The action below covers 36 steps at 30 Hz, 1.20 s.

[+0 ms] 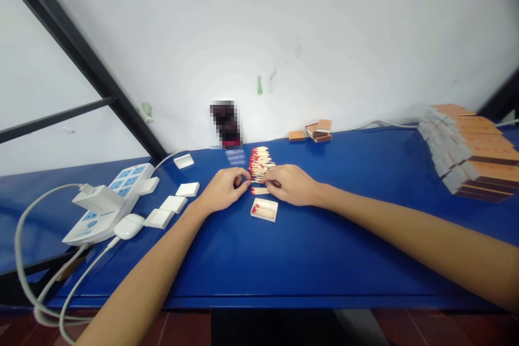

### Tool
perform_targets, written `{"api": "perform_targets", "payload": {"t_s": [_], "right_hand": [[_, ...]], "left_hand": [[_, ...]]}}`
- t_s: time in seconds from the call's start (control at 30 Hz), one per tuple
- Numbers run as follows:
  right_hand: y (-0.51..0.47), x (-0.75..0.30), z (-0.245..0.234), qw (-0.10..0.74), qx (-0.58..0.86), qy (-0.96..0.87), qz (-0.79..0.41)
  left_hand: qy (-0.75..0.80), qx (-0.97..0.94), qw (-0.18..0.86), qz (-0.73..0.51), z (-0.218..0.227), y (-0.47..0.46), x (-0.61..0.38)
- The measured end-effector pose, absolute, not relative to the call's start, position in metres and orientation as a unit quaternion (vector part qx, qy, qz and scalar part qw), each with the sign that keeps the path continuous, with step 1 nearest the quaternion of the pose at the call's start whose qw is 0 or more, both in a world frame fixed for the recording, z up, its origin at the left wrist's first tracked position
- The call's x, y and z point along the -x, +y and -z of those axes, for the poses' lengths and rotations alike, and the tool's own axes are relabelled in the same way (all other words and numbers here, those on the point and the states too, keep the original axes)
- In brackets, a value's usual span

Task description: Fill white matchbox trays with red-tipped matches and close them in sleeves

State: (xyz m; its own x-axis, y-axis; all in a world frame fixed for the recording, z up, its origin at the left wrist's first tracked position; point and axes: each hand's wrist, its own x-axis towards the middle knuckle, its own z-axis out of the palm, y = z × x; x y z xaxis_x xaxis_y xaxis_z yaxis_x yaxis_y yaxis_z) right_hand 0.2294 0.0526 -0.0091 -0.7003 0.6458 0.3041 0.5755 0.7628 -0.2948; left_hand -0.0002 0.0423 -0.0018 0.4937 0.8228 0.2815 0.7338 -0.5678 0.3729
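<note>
A pile of red-headed matches point(260, 159) lies on the blue table, heads to the left. My left hand point(227, 188) is at the pile's near left edge, thumb and forefinger closed at the match heads. From the right, my right hand point(291, 184) reaches to the pale stick ends, its fingers bent and pinched together on matches. Just below, a small separate row of matches point(259, 191) lies partly under the right fingers. Nearest to me is a white matchbox tray point(265, 217) with several matches inside, heads left. The exact number of matches between my fingertips is hidden.
White matchbox trays point(174, 204) lie left of my left hand. Further left are a power strip point(132, 186), a charger point(99, 201), a white case point(130, 225) and cables. Matchboxes point(318, 131) sit by the wall; a large stack of matchboxes point(484, 148) stands right.
</note>
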Motion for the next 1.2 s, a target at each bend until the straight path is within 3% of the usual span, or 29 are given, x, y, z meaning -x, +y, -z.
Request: {"api": "perform_targets", "payload": {"t_s": [0.23,1.2], "right_hand": [[0.0503,-0.2283,0.0094,0.224,0.384,-0.894,-0.057],[0.0529,-0.228,0.0094,0.185,0.366,-0.908,-0.085]], "left_hand": [[0.449,-0.861,0.113,-0.209,0.0002,0.0413,-0.0006],[0.45,-0.851,0.164,-0.216,0.0009,0.0417,0.0015]]}}
